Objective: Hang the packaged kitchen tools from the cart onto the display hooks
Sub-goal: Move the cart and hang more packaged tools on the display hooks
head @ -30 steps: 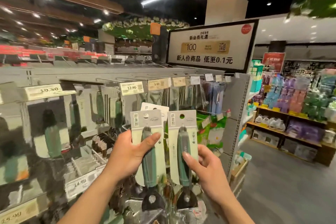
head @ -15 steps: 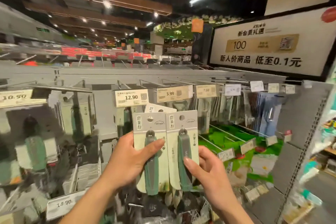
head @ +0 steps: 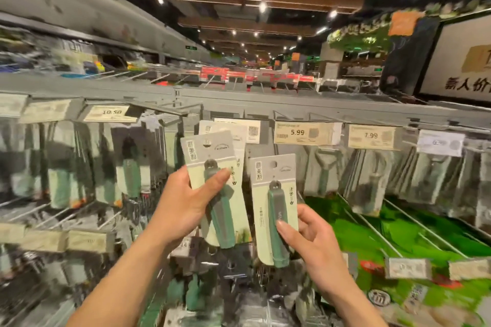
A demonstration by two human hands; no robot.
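My left hand (head: 183, 202) grips a packaged green-handled kitchen tool (head: 212, 167), tilted left, with a second card (head: 233, 133) behind it. The top of that package sits just below the price tag (head: 252, 130) of a display hook. My right hand (head: 310, 239) pinches another packaged green-handled tool (head: 273, 194), held upright and apart from the first. Its hang hole is free. The cart is out of view.
A grey rack rail (head: 292, 103) carries hooks with price tags 10.50 (head: 111, 113), 5.99 (head: 303, 133) and 7.99 (head: 372, 137). Packaged tools hang left and right. Lower hooks (head: 398, 236) jut out over green packages. A sign (head: 462, 61) stands at the right.
The view has swung left and up. My two hands have drawn the packages apart. The left one has risen and tilted toward the hook; the right one has dropped lower.
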